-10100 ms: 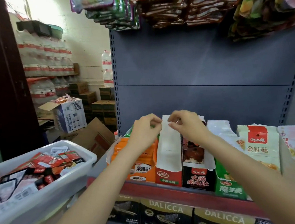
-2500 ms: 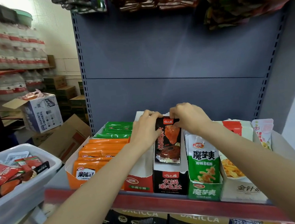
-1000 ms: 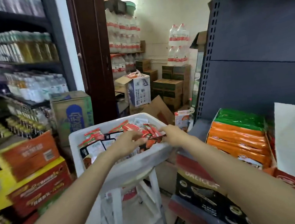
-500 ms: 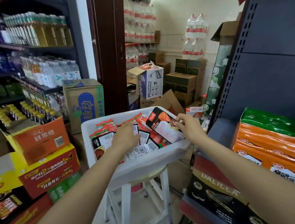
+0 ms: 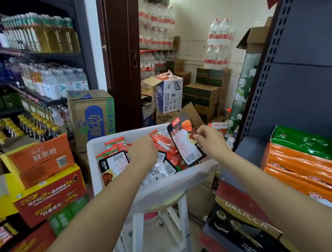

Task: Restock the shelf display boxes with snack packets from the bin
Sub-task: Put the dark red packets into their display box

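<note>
Packet (image 5: 186,142), black with a red top, was lifted half clear of the bin (image 5: 146,189), tilted up over the heap near the bin's right wall. Right hand (image 5: 210,140) pinched it at the right edge between thumb and fingertips. Left hand (image 5: 141,152) lay knuckles-up on the loose packets (image 5: 114,165); fingers curled under, so I couldn't tell if it held anything. Bin sat on a white stool (image 5: 149,226), just beside the shelf (image 5: 236,192), where orange packs (image 5: 307,166) filled a display box at right. Advice: pin the pile with the left so neighbours don't drag out, shift the pinch toward the packet's top seam, carry it flat, label facing front, slot it upright into the matching box.
</note>
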